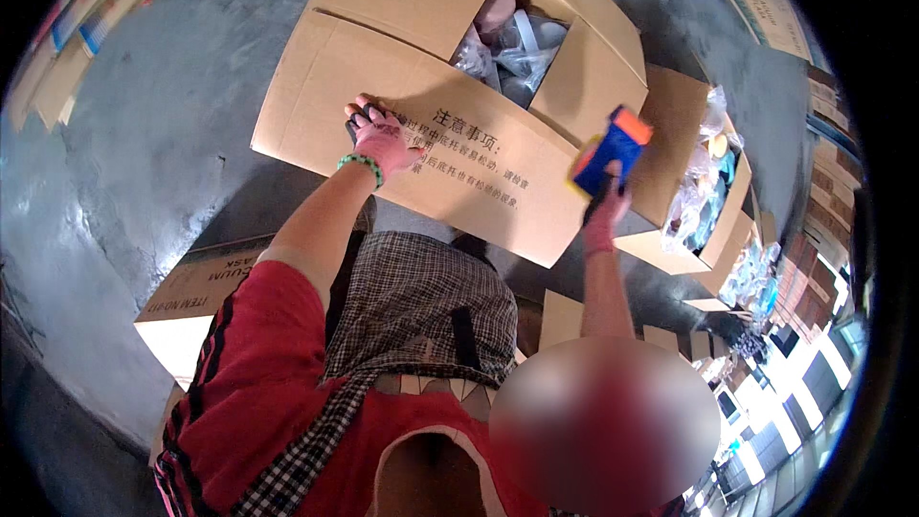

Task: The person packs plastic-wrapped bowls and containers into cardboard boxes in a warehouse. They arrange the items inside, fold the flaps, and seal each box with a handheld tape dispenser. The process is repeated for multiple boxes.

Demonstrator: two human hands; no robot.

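A big brown cardboard carton (316,124) lies before me with its wide flaps folded partly inward. Through the gap between them, clear plastic bags with rounded items (531,46) show inside. My left hand (381,142), in a pink fingerless glove, rests with spread fingers on the near flap, beside the printed black text. Over the right end of the carton, my right hand (605,215) grips a blue tape dispenser (613,153) with an orange end and a yellow edge. Whether any tape hangs from it, I cannot tell.
To the right stands another open carton (675,129) full of bagged items (706,187), with more bagged goods (751,273) beyond. A printed carton (187,292) sits at my left side. Flattened cardboard (96,24) lies at the far left on the grey floor (182,86).
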